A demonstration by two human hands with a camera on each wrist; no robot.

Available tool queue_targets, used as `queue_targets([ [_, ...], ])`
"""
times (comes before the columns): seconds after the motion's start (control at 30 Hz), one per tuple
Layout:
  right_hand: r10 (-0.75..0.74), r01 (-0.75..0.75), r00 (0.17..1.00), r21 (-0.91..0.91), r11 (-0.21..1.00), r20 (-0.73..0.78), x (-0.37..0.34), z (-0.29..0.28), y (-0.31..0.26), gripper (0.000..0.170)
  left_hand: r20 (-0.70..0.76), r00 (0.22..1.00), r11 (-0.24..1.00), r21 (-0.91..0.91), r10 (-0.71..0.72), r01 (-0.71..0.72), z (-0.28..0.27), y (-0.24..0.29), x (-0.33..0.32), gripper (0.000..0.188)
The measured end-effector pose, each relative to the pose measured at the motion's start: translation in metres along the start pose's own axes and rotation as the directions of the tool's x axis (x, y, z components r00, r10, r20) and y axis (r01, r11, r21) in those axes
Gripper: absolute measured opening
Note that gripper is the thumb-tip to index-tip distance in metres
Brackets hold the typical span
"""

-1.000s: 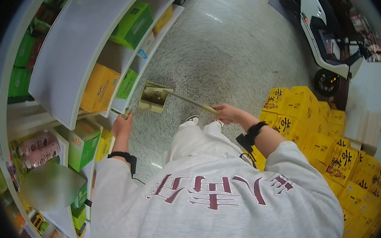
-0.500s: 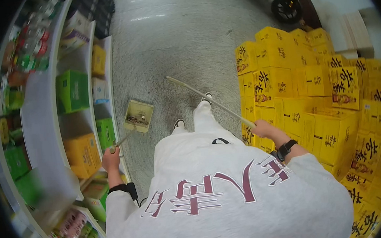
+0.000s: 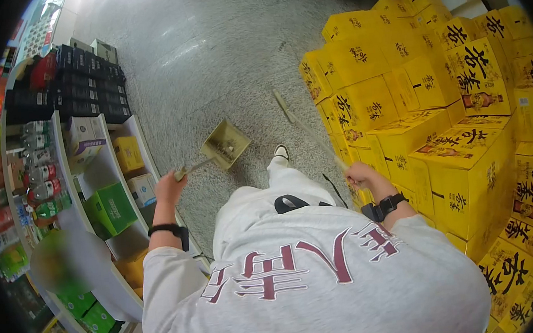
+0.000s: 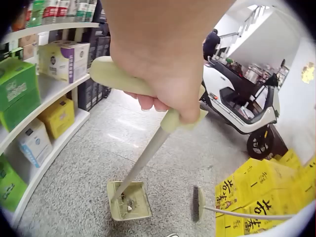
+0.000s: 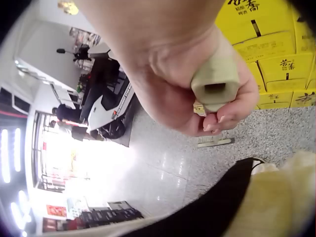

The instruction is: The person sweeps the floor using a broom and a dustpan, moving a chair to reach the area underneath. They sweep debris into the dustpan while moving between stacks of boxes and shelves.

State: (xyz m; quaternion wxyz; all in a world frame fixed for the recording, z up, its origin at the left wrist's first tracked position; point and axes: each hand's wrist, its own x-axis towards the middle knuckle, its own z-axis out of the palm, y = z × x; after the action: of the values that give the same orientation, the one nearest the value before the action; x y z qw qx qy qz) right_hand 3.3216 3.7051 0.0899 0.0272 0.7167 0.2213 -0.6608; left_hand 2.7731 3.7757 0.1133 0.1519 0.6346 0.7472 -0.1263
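Note:
My left hand [image 3: 171, 189] grips the pale green handle [image 4: 123, 79] of a long-handled dustpan [image 3: 240, 147]. The pan is at floor level ahead of my feet, with dark and whitish bits of litter lying in it. Curled round the upper end of a broom handle [image 5: 216, 81] is my right hand [image 3: 361, 175], near the stacked yellow boxes. The broom head [image 4: 198, 203], with dark bristles, is at the floor to the right of the dustpan, apart from it. In the head view the broom's stick is thin and blurred.
Shelves [image 3: 81, 189] with cartons and bottles line the left side. Yellow boxes [image 3: 365, 63] are stacked high on the right. Black cartons [image 3: 91, 80] stand beyond the shelves. A white scooter [image 4: 237, 103] is parked farther ahead. Speckled floor [image 3: 208, 83] runs between.
The view has turned and moved along the aisle. The broom head has swung away from the dustpan toward the yellow boxes on the right. Both hands keep their holds.

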Motion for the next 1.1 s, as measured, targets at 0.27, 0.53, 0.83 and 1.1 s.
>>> queue_targets([
  [0.27, 0.037, -0.041, 0.999, 0.290, 0.956, 0.017, 0.004, -0.026, -0.012, 0.015, 0.138, 0.933, 0.941, 0.024, 0.332, -0.338, -0.024, 0.106, 0.103, 0.032],
  [0.53, 0.094, -0.032, 0.988, 0.439, 0.898, -0.121, 0.003, -0.016, -0.051, 0.012, 0.152, 0.900, 0.909, 0.023, 0.409, -0.417, -0.034, 0.162, 0.158, 0.033],
  [0.83, -0.023, 0.086, 0.985, 0.365, 0.927, -0.173, 0.017, 0.055, -0.101, 0.005, 0.220, 0.859, 0.877, 0.034, 0.462, -0.480, -0.040, 0.166, 0.212, 0.039],
  [1.1, -0.015, 0.026, 0.999, 0.239, 0.971, -0.048, 0.021, 0.104, -0.162, 0.010, 0.195, 0.831, 0.854, -0.121, 0.521, -0.507, -0.055, 0.160, 0.219, 0.036],
])
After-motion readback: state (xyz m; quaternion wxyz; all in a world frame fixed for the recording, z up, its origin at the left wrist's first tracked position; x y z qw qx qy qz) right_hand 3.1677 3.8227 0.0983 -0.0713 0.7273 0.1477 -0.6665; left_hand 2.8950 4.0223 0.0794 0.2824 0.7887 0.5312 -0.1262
